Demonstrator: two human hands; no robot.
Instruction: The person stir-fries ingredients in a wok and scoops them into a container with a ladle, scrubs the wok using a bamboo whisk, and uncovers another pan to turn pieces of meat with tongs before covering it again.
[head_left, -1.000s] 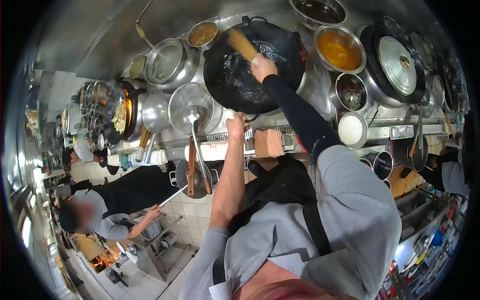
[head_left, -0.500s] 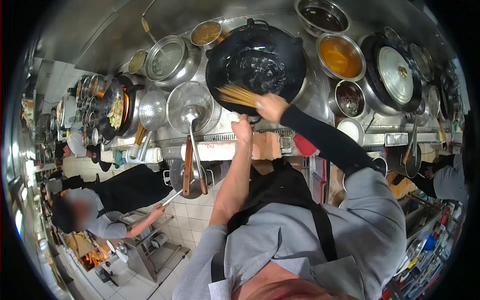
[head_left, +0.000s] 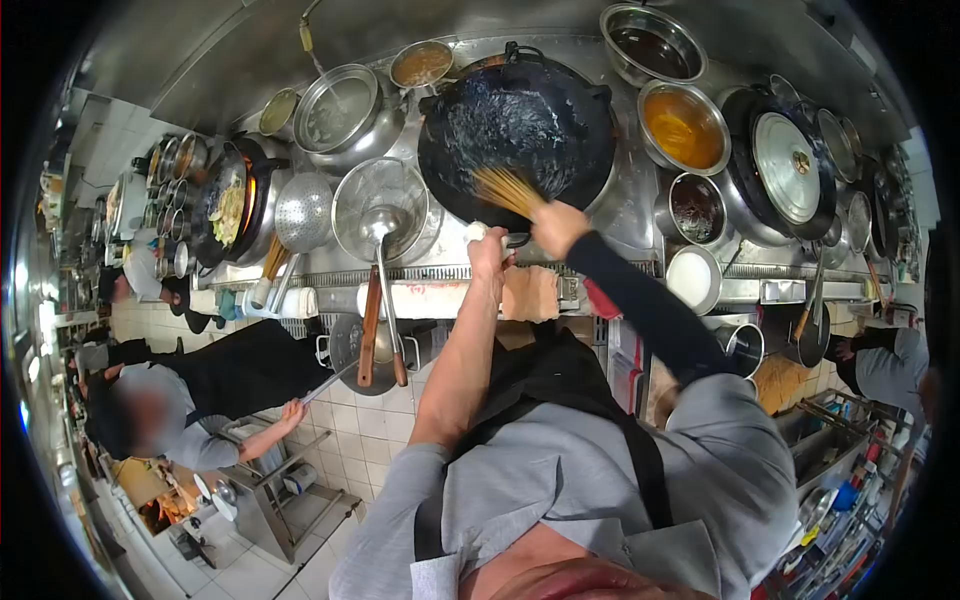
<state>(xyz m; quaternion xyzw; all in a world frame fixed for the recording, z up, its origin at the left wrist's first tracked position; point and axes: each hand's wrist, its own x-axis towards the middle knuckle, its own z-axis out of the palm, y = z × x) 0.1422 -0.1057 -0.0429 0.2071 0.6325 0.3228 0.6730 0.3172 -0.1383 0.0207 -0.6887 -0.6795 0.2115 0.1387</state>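
Note:
A black wok (head_left: 520,120) with wet, frothy-looking water inside sits on the stove before me. My left hand (head_left: 488,252) is closed at the wok's near handle (head_left: 517,240), with a bit of white cloth (head_left: 477,232) showing at the fingers. In my right hand (head_left: 560,228) is a bamboo wok brush (head_left: 508,190), its bristles down in the near-left part of the wok. Left of the wok, a ladle (head_left: 381,225) rests in a wire strainer (head_left: 350,200).
Bowls of orange liquid (head_left: 685,130), dark sauce (head_left: 697,210) and white contents (head_left: 692,278) stand right of the wok. A lidded pot (head_left: 787,165) is farther right. At left are a pot (head_left: 340,110), a perforated skimmer (head_left: 303,212) and a co-worker (head_left: 200,400) holding a long handle.
My right hand and the brush have moved a little to the right, and the brush has turned. Froth now spreads more widely over the wok. My left hand stays at the handle.

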